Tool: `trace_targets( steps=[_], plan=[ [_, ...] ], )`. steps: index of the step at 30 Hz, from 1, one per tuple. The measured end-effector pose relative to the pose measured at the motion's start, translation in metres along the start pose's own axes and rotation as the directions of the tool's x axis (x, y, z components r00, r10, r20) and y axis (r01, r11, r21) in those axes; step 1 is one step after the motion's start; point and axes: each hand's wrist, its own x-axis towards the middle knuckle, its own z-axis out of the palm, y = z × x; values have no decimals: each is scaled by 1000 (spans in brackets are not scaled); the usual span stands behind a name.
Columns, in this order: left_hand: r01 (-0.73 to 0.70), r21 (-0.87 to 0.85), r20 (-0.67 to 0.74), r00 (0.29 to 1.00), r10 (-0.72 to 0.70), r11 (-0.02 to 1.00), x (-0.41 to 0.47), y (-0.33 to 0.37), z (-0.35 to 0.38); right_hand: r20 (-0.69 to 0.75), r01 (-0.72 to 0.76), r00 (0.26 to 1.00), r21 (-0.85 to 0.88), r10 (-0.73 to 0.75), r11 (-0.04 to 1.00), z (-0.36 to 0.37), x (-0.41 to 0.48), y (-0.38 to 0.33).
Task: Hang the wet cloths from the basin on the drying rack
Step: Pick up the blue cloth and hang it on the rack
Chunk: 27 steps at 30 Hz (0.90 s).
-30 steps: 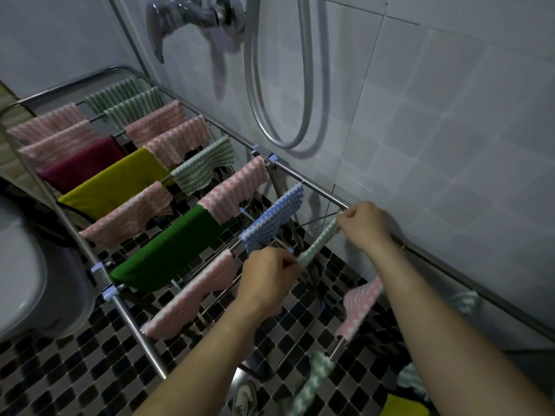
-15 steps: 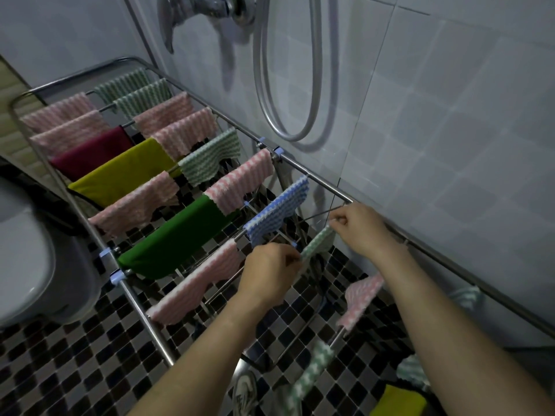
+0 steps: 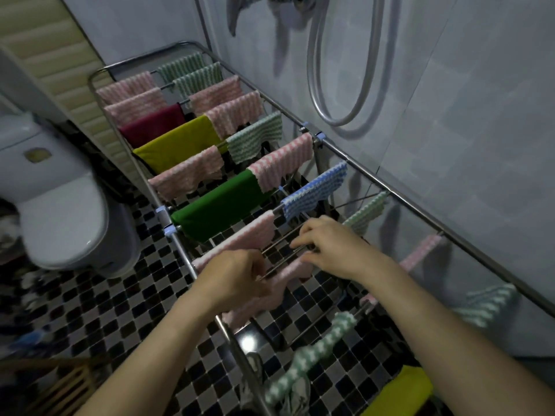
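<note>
- Half a second ago both my hands were up at the wall side, spreading the green-and-white cloth (image 3: pixel 365 214). That cloth now hangs on its rod by itself, and my hands have come down towards me to the pink cloth (image 3: pixel 258 301).
- My left hand (image 3: pixel 237 280) has its fingers curled down onto the pink cloth where it folds over the near rod, and I take it to be pinching the fold. My right hand (image 3: pixel 327 247) reaches across the bare rods (image 3: pixel 282 247), fingers lying close together with the tips at a rod. The blur keeps me from telling whether they nip the cloth or only touch it.
- I judge the step to be straightening this pink cloth on the drying rack (image 3: pixel 420 214). Most of it droops below my left hand, bunched and uneven.
- Next I would draw its free edge along the rod towards my right hand so it lies flat in one layer, then let go.
- More waits low on my right: a twisted striped cloth (image 3: pixel 315 346) and a yellow cloth (image 3: pixel 399 388). I cannot make out the basin itself.
- Open room: the rods between my hands are bare, while the far end of the rack is full.
- Edges to mind: the tiled wall (image 3: pixel 465 115) sits just beyond the rack's far rail, the toilet (image 3: pixel 60 205) stands close on my left, and the shower hose (image 3: pixel 339 85) loops above.
</note>
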Motion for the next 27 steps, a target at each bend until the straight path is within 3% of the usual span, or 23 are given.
trace_targets(
  steps=[3,7,15,22,27],
  plan=[
    [12,65,78,997,-17,998,-22,-15,5,67,82,995,-106,-75,991,14,3,-14],
    [12,80,80,997,-19,997,-38,-34,14,145,91,987,-206,-62,974,20,6,-22],
    [-9,-156,5,1000,10,988,-53,-51,20,307,35,949,-324,71,945,8,16,-42],
    [-43,-206,-47,998,34,978,-65,-55,25,344,-14,925,-391,160,920,3,11,-65],
    [-17,-423,-181,981,-66,906,-104,-81,16,186,-117,969,-233,162,965,4,10,-106]
  ],
)
